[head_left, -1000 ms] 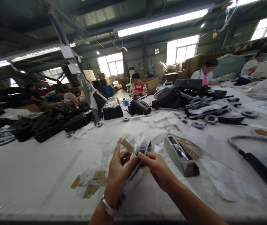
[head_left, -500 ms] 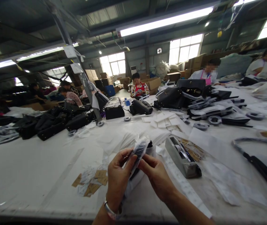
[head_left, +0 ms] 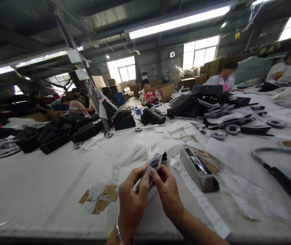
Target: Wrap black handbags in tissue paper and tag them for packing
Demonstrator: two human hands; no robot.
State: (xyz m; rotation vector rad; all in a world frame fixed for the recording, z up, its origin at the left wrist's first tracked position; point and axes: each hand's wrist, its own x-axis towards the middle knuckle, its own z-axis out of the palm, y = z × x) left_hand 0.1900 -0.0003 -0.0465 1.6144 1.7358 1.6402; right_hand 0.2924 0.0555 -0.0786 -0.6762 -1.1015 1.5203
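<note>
Both hands meet over the table around a dark, narrow bundle (head_left: 155, 160) in clear and white plastic wrap, which looks like a rolled bag strap. My left hand (head_left: 134, 190) is closed on its near left side, the thumb pressing on top. From the right, my right hand (head_left: 167, 189) pinches a small pale flap of the wrap against it. The bundle's lower part is hidden by my fingers. A grey tape dispenser (head_left: 199, 172) stands just right of my right hand. Left of my left hand lies a small heap of brown and white tags (head_left: 102, 197).
Black handbags (head_left: 58, 134) are piled along the left, more (head_left: 186, 105) at the back. White paper sheets (head_left: 178, 131) lie beyond my hands, and a wrapped strap (head_left: 275, 173) curves at right. A metal post (head_left: 94, 95) rises from the table. Co-workers sit across it.
My right hand has closed in on the bundle, and its fingers now pinch a pale flap near my left thumb. The bundle has shifted slightly with my hands.
</note>
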